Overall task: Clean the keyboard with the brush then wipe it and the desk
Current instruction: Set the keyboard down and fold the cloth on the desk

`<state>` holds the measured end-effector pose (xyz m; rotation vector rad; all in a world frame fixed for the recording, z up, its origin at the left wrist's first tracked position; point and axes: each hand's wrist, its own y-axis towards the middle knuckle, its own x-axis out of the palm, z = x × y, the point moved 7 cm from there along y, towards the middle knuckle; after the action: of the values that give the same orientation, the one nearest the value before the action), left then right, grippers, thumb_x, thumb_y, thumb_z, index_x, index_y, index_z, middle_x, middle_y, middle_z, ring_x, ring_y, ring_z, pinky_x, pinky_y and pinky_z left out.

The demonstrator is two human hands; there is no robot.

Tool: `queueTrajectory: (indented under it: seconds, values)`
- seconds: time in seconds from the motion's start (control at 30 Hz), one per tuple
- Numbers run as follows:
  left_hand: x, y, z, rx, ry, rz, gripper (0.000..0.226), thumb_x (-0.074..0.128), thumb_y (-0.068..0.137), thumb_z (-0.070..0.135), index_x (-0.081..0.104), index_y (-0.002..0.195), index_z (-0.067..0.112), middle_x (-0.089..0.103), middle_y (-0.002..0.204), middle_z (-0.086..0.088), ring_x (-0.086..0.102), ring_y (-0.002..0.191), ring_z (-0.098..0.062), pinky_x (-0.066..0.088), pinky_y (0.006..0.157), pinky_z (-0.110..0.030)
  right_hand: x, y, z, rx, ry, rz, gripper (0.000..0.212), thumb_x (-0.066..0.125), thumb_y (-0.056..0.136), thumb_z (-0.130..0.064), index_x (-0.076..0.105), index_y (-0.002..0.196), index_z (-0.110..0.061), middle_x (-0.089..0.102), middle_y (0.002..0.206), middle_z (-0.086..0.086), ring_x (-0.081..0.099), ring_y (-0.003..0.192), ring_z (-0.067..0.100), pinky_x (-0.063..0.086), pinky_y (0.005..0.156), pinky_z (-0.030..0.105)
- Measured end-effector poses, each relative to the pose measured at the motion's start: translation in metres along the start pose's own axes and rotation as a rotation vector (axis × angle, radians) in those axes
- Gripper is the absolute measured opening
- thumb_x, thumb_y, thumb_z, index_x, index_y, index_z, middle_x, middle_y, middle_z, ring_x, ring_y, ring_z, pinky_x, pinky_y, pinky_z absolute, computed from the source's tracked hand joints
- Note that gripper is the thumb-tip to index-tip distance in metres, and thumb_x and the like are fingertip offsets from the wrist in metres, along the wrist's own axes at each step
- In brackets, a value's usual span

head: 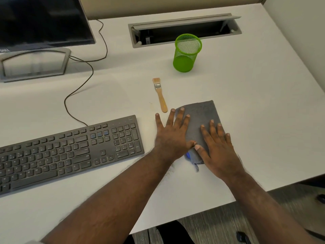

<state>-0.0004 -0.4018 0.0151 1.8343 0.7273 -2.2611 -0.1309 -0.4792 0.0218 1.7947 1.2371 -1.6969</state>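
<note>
**Both hands flat on a folded grey cloth beside the keyboard**

Head view. A folded grey cloth [202, 120] lies on the white desk [246, 103], to the right of the black keyboard [70, 152] and apart from it. The left hand [171, 132] rests palm-down with straight, spread fingers; its right half covers the cloth's left edge, while the left fingers lie on the bare desk. The right hand [218, 147] lies flat on the cloth's near right part, fingers straight and close together. The two thumbs nearly meet over the cloth's near end, where a small loop of fabric sticks out. Neither hand grips anything. A wooden-handled brush [160, 95] lies on the desk just beyond the left hand's fingertips, bristles pointing away, touching neither hand nor cloth. Farther back stands a green mesh cup [186, 53], in front of an open cable hatch [184, 30]. A monitor [42, 22] on its stand occupies the far left; a black cable [79, 88] runs from there to the keyboard.
</note>
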Motion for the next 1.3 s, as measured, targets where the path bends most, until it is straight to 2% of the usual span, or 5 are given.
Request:
queueTrajectory:
  seconds: [0.27, 0.4, 0.67, 0.83, 1.3]
  values:
    - [0.009, 0.006, -0.007, 0.041, 0.014, -0.045, 0.095, 0.022, 0.093, 0.081, -0.018, 0.160, 0.027, -0.029, 0.167, -0.002, -0.022, 0.155, -0.028, -0.013, 0.116, -0.071, 0.015, 0.001, 0.004, 0.008, -0.108, 0.010, 0.073, 0.002, 0.096, -0.067, -0.002, 0.155, -0.024, 0.005, 0.164, 0.010, 0.009, 0.151, 0.032, 0.012, 0.116, 0.053]
    - [0.007, 0.006, -0.010, 0.072, -0.050, -0.033, 0.094, 0.011, 0.090, 0.080, -0.016, 0.161, 0.025, -0.027, 0.167, -0.001, -0.021, 0.155, -0.027, -0.009, 0.119, -0.068, 0.008, 0.002, 0.000, 0.016, -0.055, -0.024, 0.081, -0.009, 0.088, -0.070, -0.003, 0.155, -0.026, -0.005, 0.165, 0.005, -0.003, 0.152, 0.026, 0.002, 0.119, 0.055]
    - [-0.032, 0.011, -0.081, -0.116, -0.146, 0.293, 0.083, 0.020, 0.096, 0.061, 0.018, 0.163, 0.011, 0.004, 0.172, -0.009, 0.003, 0.158, -0.031, 0.003, 0.123, -0.059, -0.061, 0.048, -0.049, 0.000, 0.051, 0.339, 0.055, 0.034, 0.097, -0.043, 0.046, 0.144, -0.018, 0.044, 0.151, 0.005, 0.041, 0.139, 0.025, 0.015, 0.117, 0.055]
    - [-0.040, 0.024, -0.128, -0.232, -0.130, 0.237, 0.071, 0.035, 0.106, 0.048, 0.015, 0.163, 0.010, -0.004, 0.171, -0.011, -0.004, 0.158, -0.030, 0.003, 0.125, -0.055, -0.073, 0.100, -0.099, -0.048, -0.114, 0.317, 0.042, 0.049, 0.096, -0.041, 0.057, 0.133, -0.022, 0.063, 0.127, 0.003, 0.055, 0.114, 0.028, 0.041, 0.092, 0.045]
    - [-0.022, 0.044, -0.141, -0.283, -0.099, 0.054, 0.069, 0.021, 0.108, 0.049, -0.002, 0.163, 0.015, -0.015, 0.170, -0.009, -0.010, 0.158, -0.028, -0.001, 0.125, -0.054, -0.053, 0.143, -0.131, 0.139, -0.246, 0.197, 0.029, 0.048, 0.094, -0.041, 0.060, 0.106, -0.017, 0.065, 0.106, 0.003, 0.055, 0.102, 0.024, 0.031, 0.090, 0.042]
